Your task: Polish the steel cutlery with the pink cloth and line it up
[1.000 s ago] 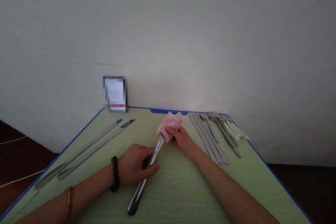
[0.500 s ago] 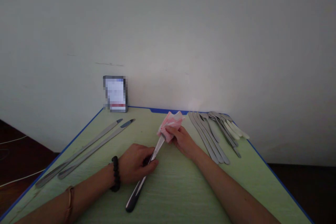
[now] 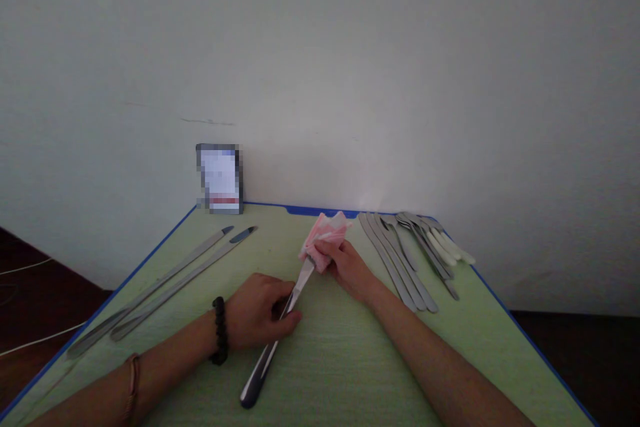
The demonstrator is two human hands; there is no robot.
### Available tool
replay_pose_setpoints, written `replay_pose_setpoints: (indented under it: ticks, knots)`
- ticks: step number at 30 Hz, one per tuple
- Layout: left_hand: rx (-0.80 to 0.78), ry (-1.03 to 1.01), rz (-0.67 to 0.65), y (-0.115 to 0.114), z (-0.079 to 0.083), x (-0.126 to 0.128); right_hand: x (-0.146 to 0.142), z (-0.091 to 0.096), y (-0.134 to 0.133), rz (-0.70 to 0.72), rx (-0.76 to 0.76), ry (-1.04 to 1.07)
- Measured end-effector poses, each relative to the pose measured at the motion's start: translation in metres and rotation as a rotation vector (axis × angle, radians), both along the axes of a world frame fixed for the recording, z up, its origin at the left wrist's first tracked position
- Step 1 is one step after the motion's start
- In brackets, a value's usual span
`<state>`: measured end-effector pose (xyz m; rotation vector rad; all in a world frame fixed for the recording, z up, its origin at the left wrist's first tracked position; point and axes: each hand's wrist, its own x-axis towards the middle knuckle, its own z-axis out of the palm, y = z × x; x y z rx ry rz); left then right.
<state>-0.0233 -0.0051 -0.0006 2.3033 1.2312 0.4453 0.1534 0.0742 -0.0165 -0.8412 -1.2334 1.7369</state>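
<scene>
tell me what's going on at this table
A person's left hand holds a metal utensil partway along, while the right hand grips a pink-and-white cloth over its far end, hiding the tip. Two metal knives lie on the left of the table; more cutlery, some white-handled, lies on the right.

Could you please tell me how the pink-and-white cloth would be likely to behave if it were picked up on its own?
The pink-and-white cloth would probably be floppy, as it bunches into soft folds at the right hand. It is likely light, since it looks thin. It seems unlikely to roll, given its crumpled, uneven outline.
</scene>
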Motion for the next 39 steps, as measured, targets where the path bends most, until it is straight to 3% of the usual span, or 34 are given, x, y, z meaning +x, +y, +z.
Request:
replay_pose_setpoints:
  ticks: [17,27,39]
  knots:
    - [0.047,-0.008,-0.057,0.001,-0.002,-0.003,0.000,-0.002,0.000,0.008,-0.009,0.049]
    - [0.002,0.088,0.053,-0.005,0.004,0.004,-0.007,0.005,0.001,-0.178,-0.151,0.166]
    - [0.048,0.074,0.036,-0.004,0.000,0.005,0.000,-0.012,0.005,-0.063,0.007,-0.003]
